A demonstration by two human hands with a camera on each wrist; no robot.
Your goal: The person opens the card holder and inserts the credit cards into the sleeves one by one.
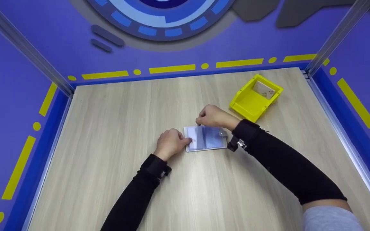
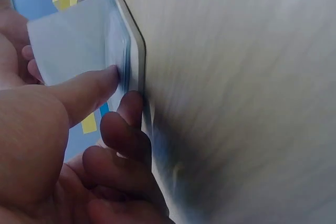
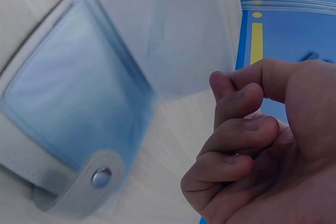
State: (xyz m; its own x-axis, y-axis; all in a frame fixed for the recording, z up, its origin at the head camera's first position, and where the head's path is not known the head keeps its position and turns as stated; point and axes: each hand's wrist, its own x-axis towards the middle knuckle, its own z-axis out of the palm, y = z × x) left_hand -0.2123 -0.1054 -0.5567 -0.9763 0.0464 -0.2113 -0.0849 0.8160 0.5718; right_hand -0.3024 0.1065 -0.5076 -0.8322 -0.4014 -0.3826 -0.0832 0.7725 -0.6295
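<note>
A pale card holder (image 1: 216, 139) lies spread on the wooden table, with clear plastic sleeves inside. Its strap (image 3: 89, 187) carries a round metal snap and sticks out at the right side. My left hand (image 1: 171, 142) grips the holder's left edge, the thumb over the sleeves and the curled fingers at the rim. At the far side, my right hand (image 1: 215, 116) pinches the corner of one clear sleeve page (image 3: 184, 45) between thumb and forefinger. That page stands raised from the holder in both wrist views.
Beyond my right hand, a yellow bin (image 1: 251, 103) sits at the table's back right. A light card with a printed pattern (image 1: 264, 90) leans inside it. Blue-purple panels (image 1: 172, 57) with yellow marks bound the table at the back and sides.
</note>
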